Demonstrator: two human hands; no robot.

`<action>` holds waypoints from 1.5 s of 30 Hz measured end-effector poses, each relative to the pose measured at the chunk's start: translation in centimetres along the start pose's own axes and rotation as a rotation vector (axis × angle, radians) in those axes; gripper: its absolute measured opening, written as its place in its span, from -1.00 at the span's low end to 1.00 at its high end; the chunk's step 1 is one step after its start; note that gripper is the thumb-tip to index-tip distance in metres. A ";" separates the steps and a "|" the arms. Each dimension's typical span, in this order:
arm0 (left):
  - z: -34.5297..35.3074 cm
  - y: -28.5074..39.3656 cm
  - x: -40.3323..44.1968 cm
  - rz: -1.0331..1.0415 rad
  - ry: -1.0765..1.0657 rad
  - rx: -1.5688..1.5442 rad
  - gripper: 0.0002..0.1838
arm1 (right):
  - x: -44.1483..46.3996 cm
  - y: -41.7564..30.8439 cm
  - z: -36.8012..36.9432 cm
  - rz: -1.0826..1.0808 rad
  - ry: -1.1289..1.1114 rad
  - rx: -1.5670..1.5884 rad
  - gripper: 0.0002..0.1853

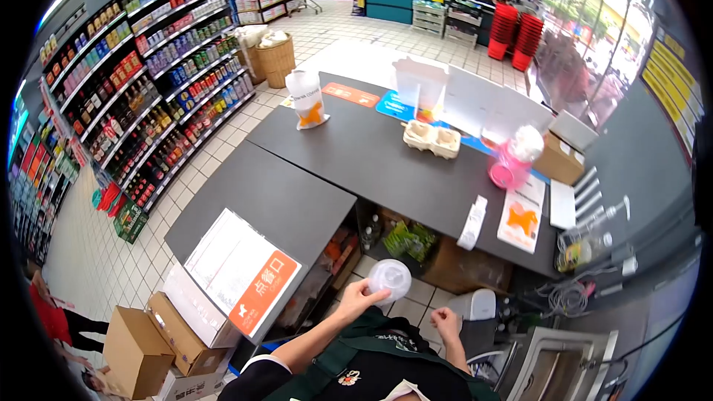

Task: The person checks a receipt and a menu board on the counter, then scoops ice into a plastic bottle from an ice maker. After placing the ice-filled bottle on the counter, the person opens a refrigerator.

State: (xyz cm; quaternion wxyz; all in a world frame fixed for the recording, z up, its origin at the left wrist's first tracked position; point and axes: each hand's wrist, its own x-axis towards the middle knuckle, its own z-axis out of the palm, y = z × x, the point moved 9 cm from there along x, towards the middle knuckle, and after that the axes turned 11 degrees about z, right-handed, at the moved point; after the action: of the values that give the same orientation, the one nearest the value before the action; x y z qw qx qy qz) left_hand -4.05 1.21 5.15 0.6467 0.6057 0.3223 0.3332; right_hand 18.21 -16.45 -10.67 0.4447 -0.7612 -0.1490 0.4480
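My left hand [355,301] pinches a round, clear plastic cup [391,280] by its side, in front of my chest. The cup looks tilted toward me, and I see no drink in it. My right hand [445,322] is apart from it, fingers curled in, with nothing visible in them. Beyond the cup lies the dark counter [327,156]. On it are a white paper bag [307,100], a molded cup carrier [431,139], a pink container [509,166] and a white paper slip [473,223].
An order sign sheet [249,271] lies on the left counter section. Cardboard boxes [137,353] stand below at left, near a person in red [46,312]. A metal sink [549,371] is at lower right, with a pump bottle [575,255] above. Stocked shelves [160,67] line the left.
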 end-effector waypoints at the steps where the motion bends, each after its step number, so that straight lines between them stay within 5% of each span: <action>1: -0.1 0.5 1.2 -0.046 -0.044 0.084 -0.60 | 0.8 0.8 0.9 0.025 -0.013 0.019 -0.83; 3: -0.6 0.5 4.3 -0.047 -0.083 0.163 -0.60 | 3.0 0.3 2.1 0.048 -0.015 0.042 -0.78; 5: -1.1 -0.5 7.3 -0.008 -0.068 0.125 -0.61 | 3.5 -2.4 3.2 -0.076 -0.028 -0.288 -0.69; 10: -1.7 -4.0 16.2 0.013 -0.092 -0.055 -0.67 | 6.2 -7.2 1.3 -0.027 0.186 -0.233 -0.57; 14: 0.8 -3.5 22.4 -0.106 -0.212 -0.119 -0.65 | 7.2 -8.6 -0.1 0.021 0.275 -0.092 -0.60; 18: 4.1 -4.0 27.7 0.022 -0.283 -0.066 -0.68 | 8.5 -7.6 0.0 -0.002 0.256 -0.062 -0.73; 28: 7.8 -4.8 32.0 -0.064 -0.344 -0.293 -0.67 | 7.5 -5.8 1.2 0.137 0.185 0.034 -0.86; 39: 9.0 -8.6 34.5 -0.153 -0.326 -0.102 -0.60 | 10.0 -4.8 -2.1 0.208 0.149 0.046 -0.86; 45: 7.2 -7.9 34.9 0.000 -0.083 0.103 -0.44 | 11.7 -7.8 -4.4 0.136 0.083 0.037 -0.84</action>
State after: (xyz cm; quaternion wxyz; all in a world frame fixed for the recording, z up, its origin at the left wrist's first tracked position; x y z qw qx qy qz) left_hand 22.10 25.44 -2.80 0.6276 0.6513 0.3119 0.2909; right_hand 29.59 -7.17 -9.91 0.4332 -0.7789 -0.0702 0.4480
